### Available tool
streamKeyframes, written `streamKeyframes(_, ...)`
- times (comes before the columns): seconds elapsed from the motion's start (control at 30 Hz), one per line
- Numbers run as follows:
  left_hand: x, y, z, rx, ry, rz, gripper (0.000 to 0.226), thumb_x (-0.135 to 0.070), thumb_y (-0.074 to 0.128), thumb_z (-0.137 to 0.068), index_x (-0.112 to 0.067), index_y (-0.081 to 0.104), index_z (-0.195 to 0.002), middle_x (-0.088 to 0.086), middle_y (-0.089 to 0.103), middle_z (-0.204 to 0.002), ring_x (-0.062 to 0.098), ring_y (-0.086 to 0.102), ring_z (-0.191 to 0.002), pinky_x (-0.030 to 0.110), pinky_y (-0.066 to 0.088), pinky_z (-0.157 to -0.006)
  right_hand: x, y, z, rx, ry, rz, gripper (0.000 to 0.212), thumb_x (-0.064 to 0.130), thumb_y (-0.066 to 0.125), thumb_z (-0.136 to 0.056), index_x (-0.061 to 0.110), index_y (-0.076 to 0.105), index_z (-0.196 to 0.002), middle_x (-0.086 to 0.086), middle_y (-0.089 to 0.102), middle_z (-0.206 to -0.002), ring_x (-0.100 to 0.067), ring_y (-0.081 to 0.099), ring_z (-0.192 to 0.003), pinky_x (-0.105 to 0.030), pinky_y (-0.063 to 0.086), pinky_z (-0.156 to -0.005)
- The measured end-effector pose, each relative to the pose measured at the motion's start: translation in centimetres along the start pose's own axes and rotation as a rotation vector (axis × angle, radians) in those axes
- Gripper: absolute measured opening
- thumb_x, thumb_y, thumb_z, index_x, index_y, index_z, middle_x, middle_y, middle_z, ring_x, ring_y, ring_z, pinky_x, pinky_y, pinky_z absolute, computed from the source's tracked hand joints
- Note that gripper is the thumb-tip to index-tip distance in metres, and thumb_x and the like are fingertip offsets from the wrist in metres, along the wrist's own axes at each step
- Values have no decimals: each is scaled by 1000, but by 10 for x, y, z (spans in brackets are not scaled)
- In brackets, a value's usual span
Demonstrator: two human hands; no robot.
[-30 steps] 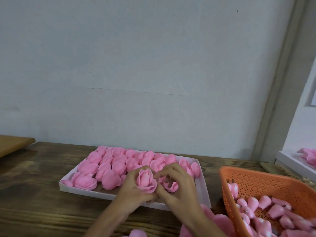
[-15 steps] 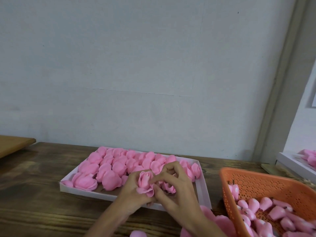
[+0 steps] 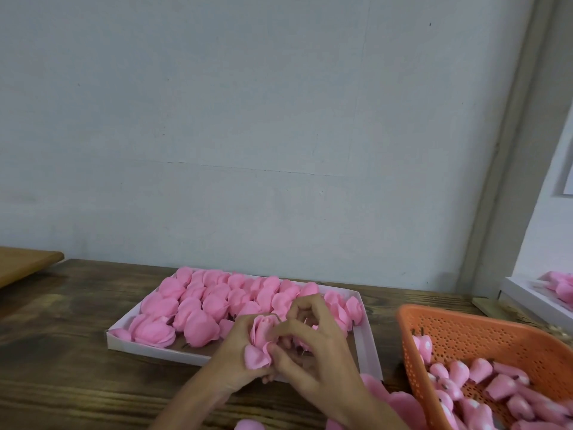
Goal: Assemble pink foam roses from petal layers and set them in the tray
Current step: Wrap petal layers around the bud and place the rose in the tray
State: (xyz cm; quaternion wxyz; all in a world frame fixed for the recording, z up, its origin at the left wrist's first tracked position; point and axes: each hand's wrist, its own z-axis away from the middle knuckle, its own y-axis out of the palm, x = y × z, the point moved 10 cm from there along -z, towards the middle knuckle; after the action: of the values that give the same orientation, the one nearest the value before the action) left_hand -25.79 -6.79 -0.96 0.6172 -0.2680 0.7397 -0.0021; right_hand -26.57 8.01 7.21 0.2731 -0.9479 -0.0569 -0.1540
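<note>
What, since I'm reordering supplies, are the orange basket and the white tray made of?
The orange basket looks like moulded plastic: uniform colour, slight sheen, regular rows of small holes. The white tray is probably cardboard: thin, straight, matte walls with sharp corners, though thin plastic cannot be ruled out.

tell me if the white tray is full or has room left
Mostly full: foam roses crowd the white tray; bare floor shows only along its front and right edge.

rose [image 3: 263, 334] looks narrower now, outer petals pressed up against bud rather than spread wide; one lower petal folds down below. right hand [image 3: 316, 364] fingers move from rose's right side onto its front and base. left hand [image 3: 235, 358] wraps closer round rose. both hands sit slightly lower.
</note>
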Motion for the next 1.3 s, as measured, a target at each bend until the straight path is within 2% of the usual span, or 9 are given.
streamKeyframes(0.13, 5, -2, -3, 29, -59, -12, 50, -4, 84, -79, -18, 52, -116, 4, 59, -111, -11, 66, -86, 10, 54, -67, -5, -4, -1, -39, 39, 24, 17, 44, 82, -83, 33, 73, -94, 13, 51, -105, -5, 56, -93, -17, 47, -76)
streamKeyframes(0.27, -5, 8, 6, 105, -57, 118, 67, -14, 94, -63, -22, 53, -116, 1, 69, -104, 9, 72, -69, 23, 58, -59, -3, -5, 0, -56, 30, 104, 17, 50, 74, -89, 33, 73, -86, 17, 51, -101, -3, 54, -92, -18, 46, -73)
streamKeyframes(0.37, -10, 14, 6, 112, -44, 179, 66, -14, 94, -64, 0, 56, -116, 11, 70, -73, 22, 64, -58, 33, 53, -53, -3, -7, 0, -55, 48, 59, 24, 49, 59, -100, 32, 70, -86, 19, 50, -101, -8, 57, -93, -24, 47, -75)
streamKeyframes(0.47, -9, 15, 4, 87, -67, 216, 75, -22, 99, -62, 7, 56, -117, 16, 67, -67, 25, 60, -54, 34, 51, -54, -3, -9, -1, -40, 87, -61, 28, 49, 48, -105, 31, 66, -92, 17, 54, -99, -14, 59, -94, -24, 45, -77)
streamKeyframes(0.6, -19, 14, 2, 59, -26, 207, 56, -39, 101, -56, -10, 70, -93, 8, 65, -58, 22, 61, -50, 31, 52, -49, -5, -19, -1, -129, 115, -139, 22, 46, 65, -95, 25, 60, -89, 10, 58, -88, -17, 58, -83, -27, 45, -69)
streamKeyframes(0.67, -12, 6, -1, -54, -56, 210, 45, -28, 95, -51, -9, 68, -82, 5, 65, -57, 18, 61, -47, 28, 52, -45, 0, -21, -1, -163, 65, -109, 24, 40, 78, -84, 21, 63, -77, 8, 58, -83, -14, 58, -79, -29, 46, -66)
streamKeyframes(0.77, -12, 5, -4, -106, -8, 349, 37, -10, 97, -46, -11, 68, -70, 12, 63, -68, 18, 66, -60, 32, 56, -55, 5, -19, -1, -179, 8, -56, 24, 34, 91, -71, 21, 72, -74, 6, 59, -84, -11, 61, -78, -30, 49, -60)
streamKeyframes(0.87, -27, 3, -3, -76, 110, 349, 42, -31, 103, -48, -14, 72, -70, 7, 68, -69, 18, 68, -67, 34, 58, -62, 4, -18, 0, -171, -19, -35, 22, 30, 93, -67, 22, 77, -80, 7, 62, -88, -7, 62, -81, -25, 50, -62)
streamKeyframes(1.3, -20, -1, -6, -195, 78, 381, 41, -28, 100, -45, -22, 74, -76, 11, 71, -75, 30, 70, -71, 65, 59, -76, -2, -15, 0, -191, 42, -19, 24, 41, 89, -70, 32, 77, -89, 15, 64, -99, -9, 65, -90, -19, 52, -69)
